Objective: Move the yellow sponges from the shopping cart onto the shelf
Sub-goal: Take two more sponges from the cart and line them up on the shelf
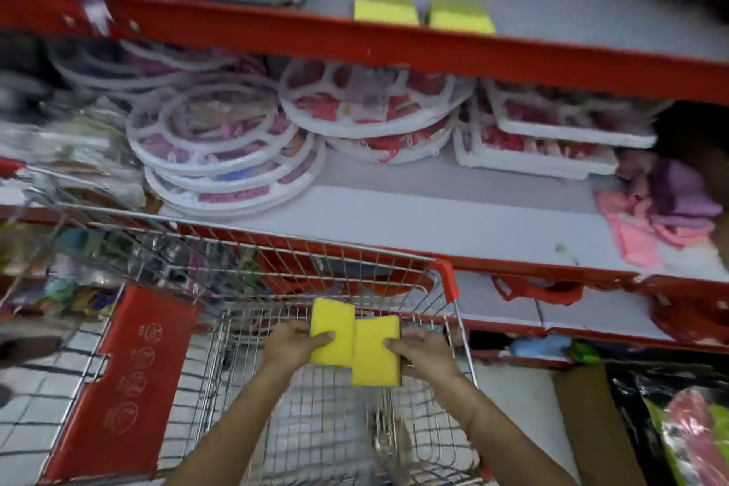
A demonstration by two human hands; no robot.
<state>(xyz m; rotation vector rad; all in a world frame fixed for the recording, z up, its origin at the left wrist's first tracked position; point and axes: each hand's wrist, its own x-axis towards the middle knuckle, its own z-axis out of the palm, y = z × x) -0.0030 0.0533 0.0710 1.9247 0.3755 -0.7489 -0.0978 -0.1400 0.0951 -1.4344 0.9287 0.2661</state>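
Head view: both hands are raised over the shopping cart (pixel 355 268), each gripping one yellow sponge. Left hand (pixel 290 345) clamps the left sponge (pixel 331 331) by its left long edge, thumb laid across the front face; the fingers behind it are hidden. Right hand (pixel 428 353) clamps the right sponge (pixel 376 351) by its right long edge in the same way, thumb in front, fingers out of sight behind. The two sponges stand upright, side by side, and their inner edges overlap slightly, the right one sitting lower and in front. Both are held above the cart's wire basket, near its far right corner, clear of the mesh.

Two more yellow sponges (pixel 385 10) (pixel 461 17) lie side by side at the front edge of the upper shelf (pixel 552 0), just behind its red rim, well apart from the hands.

Motion blur softens the whole frame. On the middle shelf (pixel 434 209), stacks of round white racks (pixel 221 146) are hard to make out in detail. Pink and purple cloths (pixel 662 209) lie at its right end. Items at the left and right frame edges are cut off and cannot be identified.
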